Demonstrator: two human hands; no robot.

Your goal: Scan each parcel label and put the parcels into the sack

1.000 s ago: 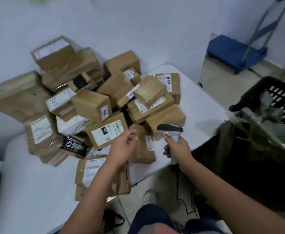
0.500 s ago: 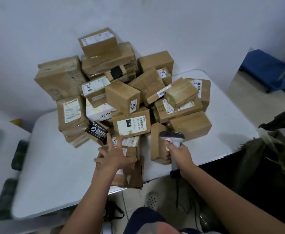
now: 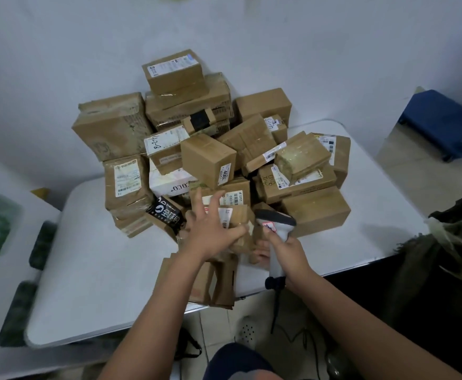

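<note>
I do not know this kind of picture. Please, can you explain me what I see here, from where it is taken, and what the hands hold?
No machine here: a person wears a camera on the head, looking down at both arms. A white table carries a pile of brown cardboard parcels, most with white labels. The left hand has its grip on a small brown parcel at the front of the pile, fingers spread over it. The right hand holds a white barcode scanner by its handle, head towards that parcel. The dark sack stands at the right edge.
</note>
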